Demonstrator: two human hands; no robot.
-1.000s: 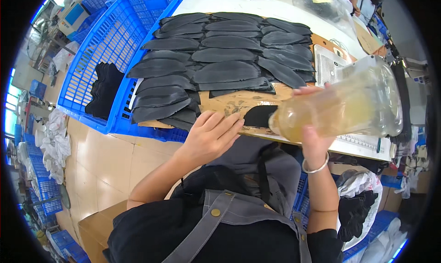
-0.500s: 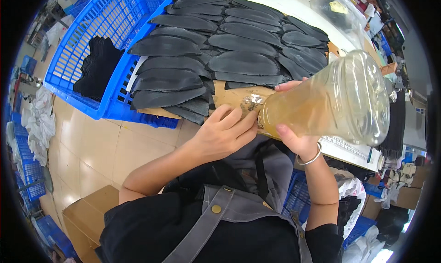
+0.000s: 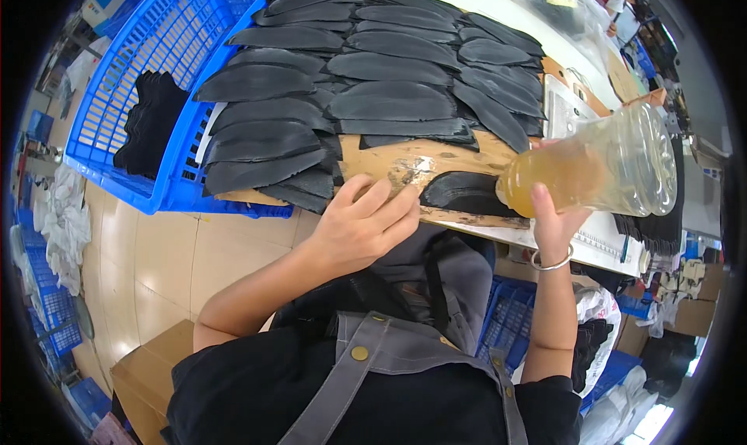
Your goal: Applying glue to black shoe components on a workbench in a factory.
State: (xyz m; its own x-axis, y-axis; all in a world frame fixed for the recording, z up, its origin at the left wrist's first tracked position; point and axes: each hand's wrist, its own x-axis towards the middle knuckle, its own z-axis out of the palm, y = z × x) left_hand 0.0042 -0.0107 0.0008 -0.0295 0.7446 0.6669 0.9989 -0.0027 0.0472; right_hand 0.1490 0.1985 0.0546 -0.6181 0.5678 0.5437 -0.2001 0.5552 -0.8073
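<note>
My right hand [image 3: 555,221] is wrapped around a large translucent plastic bottle [image 3: 634,161] holding amber liquid. Tilted nearly onto its side, the bottle has its narrow end against the right part of a black curved piece [image 3: 467,192]. This flat, leaf-shaped piece lies on a stained brown board [image 3: 373,161] near the table's front edge. My left hand [image 3: 366,223] has its fingers bent together, the tips at the piece's left end; the exact grip is partly hidden. Beyond both hands, several similar black pieces [image 3: 393,100] overlap in rows on the board.
A blue plastic basket [image 3: 167,184] with dark stacked pieces [image 3: 153,122] stands at the left of the table. At the right lie a white ruler-like strip [image 3: 595,239] and a clear plastic bag [image 3: 556,13] farther back. A cardboard box [image 3: 152,375] sits on the floor.
My right hand has moved the bottle rightward along the black piece, uncovering most of it. My left hand stays at the piece's left end. The whole view has shifted slightly.
</note>
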